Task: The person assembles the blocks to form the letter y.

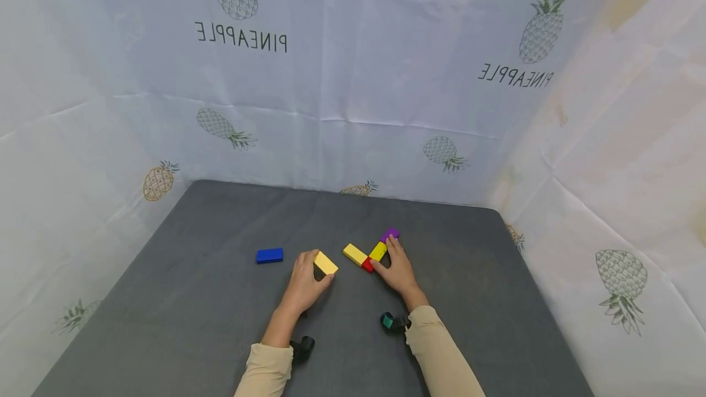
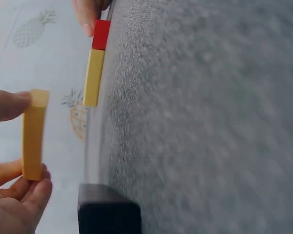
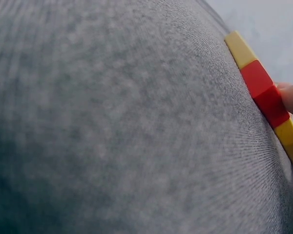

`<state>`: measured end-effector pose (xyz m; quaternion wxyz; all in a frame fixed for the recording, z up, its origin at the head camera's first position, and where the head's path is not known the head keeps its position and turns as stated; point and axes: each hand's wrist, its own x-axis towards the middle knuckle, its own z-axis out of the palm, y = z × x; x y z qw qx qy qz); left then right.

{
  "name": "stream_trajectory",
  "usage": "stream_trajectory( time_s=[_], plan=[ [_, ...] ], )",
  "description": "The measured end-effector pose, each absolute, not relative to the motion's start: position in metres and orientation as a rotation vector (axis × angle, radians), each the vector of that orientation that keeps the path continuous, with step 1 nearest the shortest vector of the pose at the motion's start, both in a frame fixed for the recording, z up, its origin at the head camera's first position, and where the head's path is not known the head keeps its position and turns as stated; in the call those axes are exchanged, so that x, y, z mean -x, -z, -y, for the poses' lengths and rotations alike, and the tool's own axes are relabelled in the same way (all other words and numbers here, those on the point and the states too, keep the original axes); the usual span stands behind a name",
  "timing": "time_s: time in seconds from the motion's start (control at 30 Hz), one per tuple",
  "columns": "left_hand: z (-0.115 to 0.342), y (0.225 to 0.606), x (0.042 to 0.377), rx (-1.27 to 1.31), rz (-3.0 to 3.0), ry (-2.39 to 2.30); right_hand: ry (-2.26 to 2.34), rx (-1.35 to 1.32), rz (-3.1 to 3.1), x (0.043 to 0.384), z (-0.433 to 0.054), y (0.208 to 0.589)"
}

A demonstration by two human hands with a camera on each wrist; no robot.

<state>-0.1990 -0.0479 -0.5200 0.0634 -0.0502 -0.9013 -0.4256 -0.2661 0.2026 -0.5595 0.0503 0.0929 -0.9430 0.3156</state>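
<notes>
My left hand point(image 1: 303, 282) grips a pale yellow block point(image 1: 326, 263) by its two ends, between thumb and fingers. The left wrist view shows this block point(image 2: 33, 139) held above the grey table. To the right, my right hand point(image 1: 398, 271) reaches over a joined group of blocks, its thumb touching a red block point(image 1: 368, 264) and its fingertips at a purple block point(image 1: 390, 234). A bright yellow block point(image 1: 377, 251) lies between these two. Another pale yellow block point(image 1: 354, 254) extends from the red one toward the back left.
A blue block point(image 1: 269, 255) lies apart, left of my left hand. The dark grey table point(image 1: 220, 336) meets a white curtain point(image 1: 353, 78) with pineapple prints at the back and sides. Dark wrist devices point(image 1: 393, 322) sit under both forearms.
</notes>
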Motion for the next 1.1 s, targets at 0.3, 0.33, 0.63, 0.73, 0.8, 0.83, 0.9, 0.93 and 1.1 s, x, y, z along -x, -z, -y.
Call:
stream_trajectory(
  time_s=[0.3,0.33,0.63,0.73,0.8,0.83,0.9,0.93,1.1],
  plan=[
    [0.034,0.515,0.211,0.099,2.602,1.386,-0.953,-0.274,2.870,0.266,-0.203,0.559],
    [0.032,0.515,0.213,0.097,2.593,1.388,-0.947,-0.276,2.870,0.266,-0.203,0.559],
    [0.024,0.518,0.229,0.085,2.587,1.430,-0.981,-0.302,2.807,0.265,-0.203,0.565],
    [0.023,0.519,0.234,0.073,2.593,1.434,-1.010,-0.350,2.730,0.263,-0.203,0.566],
    [0.023,0.520,0.237,0.064,2.595,1.441,-1.029,-0.373,2.701,0.261,-0.202,0.566],
    [0.023,0.520,0.239,0.059,2.596,1.444,-1.026,-0.372,2.705,0.262,-0.203,0.566],
    [0.023,0.522,0.243,0.038,2.604,1.454,-1.011,-0.360,2.730,0.263,-0.203,0.566],
    [0.023,0.522,0.244,0.031,2.608,1.457,-1.016,-0.345,2.756,0.264,-0.203,0.565],
    [0.023,0.524,0.252,0.001,2.630,1.452,-0.928,-0.285,2.867,0.267,-0.202,0.560]
  ],
)
